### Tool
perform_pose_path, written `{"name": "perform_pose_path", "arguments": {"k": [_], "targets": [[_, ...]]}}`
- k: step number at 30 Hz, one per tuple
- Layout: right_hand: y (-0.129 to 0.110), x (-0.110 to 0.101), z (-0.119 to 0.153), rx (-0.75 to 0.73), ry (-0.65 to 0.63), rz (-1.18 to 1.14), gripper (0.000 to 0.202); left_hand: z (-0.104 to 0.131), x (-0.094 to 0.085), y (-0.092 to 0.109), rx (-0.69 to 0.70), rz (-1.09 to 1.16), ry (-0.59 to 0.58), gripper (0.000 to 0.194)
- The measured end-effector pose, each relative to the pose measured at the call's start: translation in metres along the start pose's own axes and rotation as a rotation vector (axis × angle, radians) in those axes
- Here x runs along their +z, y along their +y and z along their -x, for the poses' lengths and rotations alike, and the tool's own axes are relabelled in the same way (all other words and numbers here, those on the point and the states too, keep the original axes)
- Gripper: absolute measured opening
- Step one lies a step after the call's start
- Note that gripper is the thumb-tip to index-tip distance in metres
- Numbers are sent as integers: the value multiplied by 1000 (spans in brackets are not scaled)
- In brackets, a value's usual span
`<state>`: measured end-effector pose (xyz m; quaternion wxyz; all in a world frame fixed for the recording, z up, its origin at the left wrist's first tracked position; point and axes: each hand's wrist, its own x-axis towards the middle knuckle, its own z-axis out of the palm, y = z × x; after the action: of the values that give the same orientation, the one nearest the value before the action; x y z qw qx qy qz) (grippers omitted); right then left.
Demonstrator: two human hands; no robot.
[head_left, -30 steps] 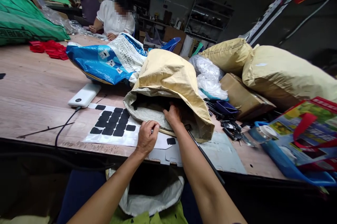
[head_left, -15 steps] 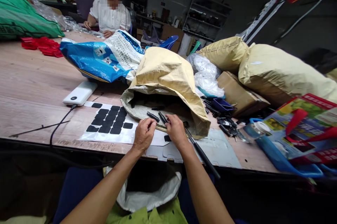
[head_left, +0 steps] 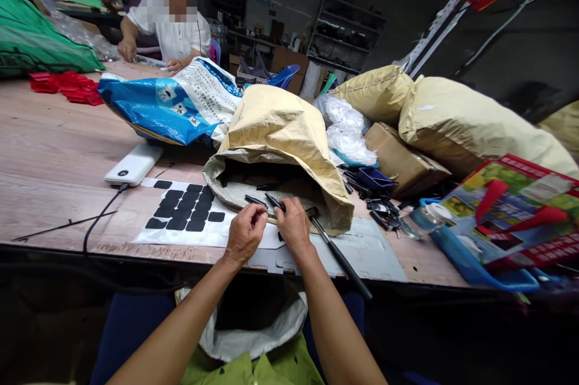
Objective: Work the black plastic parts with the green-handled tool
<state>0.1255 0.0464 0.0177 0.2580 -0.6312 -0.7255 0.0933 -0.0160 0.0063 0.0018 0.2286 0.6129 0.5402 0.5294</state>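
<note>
My right hand (head_left: 293,225) is closed around a short black tube (head_left: 274,200), which points away from me to the left. Close beside it, my left hand (head_left: 246,232) has its thumb and fingers pinched together; what they hold, if anything, is too small to make out. A second black piece (head_left: 256,200) shows just beyond the left fingertips, at the mouth of a yellow paper sack (head_left: 278,116) lying on its side. More dark pieces lie inside it. A rod with a long black grip (head_left: 342,258) leans from the sack's mouth over the table edge, right of my right hand.
Left of my hands lies a white sheet of black rounded-square stickers (head_left: 185,209), with a white power bank (head_left: 134,165) and cable beyond. Rightward are black parts (head_left: 384,213), a clear jar (head_left: 425,219) and a blue basket (head_left: 474,264). An open sack (head_left: 257,341) rests on my lap. A co-worker (head_left: 176,35) sits opposite.
The view has shifted slightly. My hands stay close together at the sack's mouth, and the right hand with its black tube has moved a little nearer the left hand.
</note>
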Motion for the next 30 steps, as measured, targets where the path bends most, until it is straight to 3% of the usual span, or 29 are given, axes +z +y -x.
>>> {"name": "perform_pose_path", "arguments": {"k": [2,5,8,11,14,18,21,23,25,28,30], "targets": [[5,-6,9,-44,50,-85,21,2,-1,2,53,-57,44,18],[15,-22,27,-113,47,-184,20,6,-1,6,184,-205,34,40],[23,-39,44,-230,-52,-233,19,9,2,7,294,-283,-141,48],[29,-50,56,-270,-106,-251,19,9,6,3,331,-286,-282,36],[41,-59,62,-232,-40,-195,20,8,9,-1,308,-295,-305,24],[72,-69,64,-8,243,116,27,7,9,-3,280,-315,-329,24],[93,-68,65,103,159,259,23,6,9,-4,248,-311,-361,26],[100,-66,66,108,104,253,19,4,9,-5,231,-302,-372,26],[100,-64,69,100,140,200,19,3,9,-6,219,-295,-382,26],[90,-67,77,97,236,21,23,2,9,-5,199,-292,-399,21],[79,-72,84,76,228,-140,24,2,9,-5,181,-289,-404,20]]}}
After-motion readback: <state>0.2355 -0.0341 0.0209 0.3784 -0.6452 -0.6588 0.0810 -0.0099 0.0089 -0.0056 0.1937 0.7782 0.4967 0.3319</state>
